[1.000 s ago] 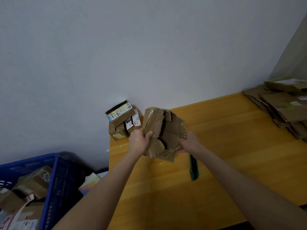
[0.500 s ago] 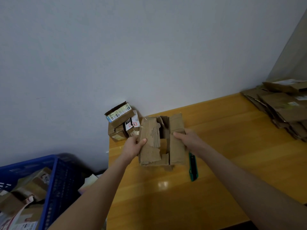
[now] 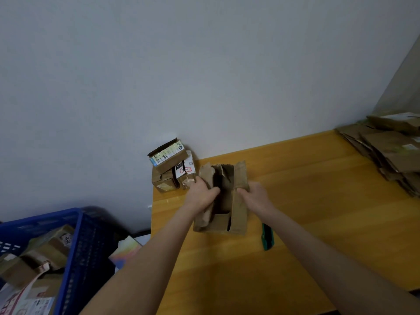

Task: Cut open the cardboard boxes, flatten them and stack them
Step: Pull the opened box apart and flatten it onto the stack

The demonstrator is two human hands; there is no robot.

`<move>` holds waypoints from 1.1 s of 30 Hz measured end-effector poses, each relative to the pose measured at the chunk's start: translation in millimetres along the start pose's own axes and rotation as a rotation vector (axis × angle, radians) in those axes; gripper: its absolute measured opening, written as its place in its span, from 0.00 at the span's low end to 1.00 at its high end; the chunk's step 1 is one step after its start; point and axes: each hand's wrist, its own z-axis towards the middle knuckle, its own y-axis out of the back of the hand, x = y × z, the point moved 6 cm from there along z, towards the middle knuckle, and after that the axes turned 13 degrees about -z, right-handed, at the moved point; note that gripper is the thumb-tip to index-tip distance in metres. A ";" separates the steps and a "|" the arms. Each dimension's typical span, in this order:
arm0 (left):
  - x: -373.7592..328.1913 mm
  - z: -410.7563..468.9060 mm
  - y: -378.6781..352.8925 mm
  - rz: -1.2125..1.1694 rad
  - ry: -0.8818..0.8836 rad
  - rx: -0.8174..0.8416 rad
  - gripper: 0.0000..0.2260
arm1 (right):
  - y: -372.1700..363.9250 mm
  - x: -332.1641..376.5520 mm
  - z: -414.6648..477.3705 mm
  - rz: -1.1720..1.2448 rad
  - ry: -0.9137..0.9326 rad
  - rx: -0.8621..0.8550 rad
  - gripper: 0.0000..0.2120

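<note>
Both hands held one brown cardboard box (image 3: 238,215) that stood on the desk (image 3: 306,201), just in front of the person. The left hand (image 3: 200,195) had its fingers curled round the torn left flap, and the right hand (image 3: 254,196) gripped the upper edge of the right flap, so the two flaps were drawn apart and the dark inside was visible.

The box seemed light and already soft: the board was creased and ragged, so I judge it would bend easily and could tear at the folds. It is better to take it by the flaps close to the corners, where the board is doubled, and press the sides down flat.

A green cutter (image 3: 267,239) lay on the desk just beside the box, next to the right forearm. Some small boxes (image 3: 170,171) stood against the wall, a stack of flattened cardboard (image 3: 391,153) lay at the far right, and a blue crate (image 3: 75,235) with more boxes was at the left.

One second before, the box was lifted and turned in the air; now it rested on the desk and its opening was wider. The cutter had not moved.
</note>
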 end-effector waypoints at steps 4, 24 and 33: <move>-5.3 -1.4 12.2 -0.187 -0.057 0.041 0.11 | 5.5 -19.2 6.1 0.008 -0.072 -0.020 0.08; -26.1 -45.2 -18.4 0.203 -0.789 0.290 0.15 | 12.8 -67.6 9.2 0.889 -0.317 0.300 0.32; -2.2 -46.8 -41.7 0.636 -0.904 0.348 0.25 | 12.4 -76.2 21.4 0.523 -0.400 0.071 0.41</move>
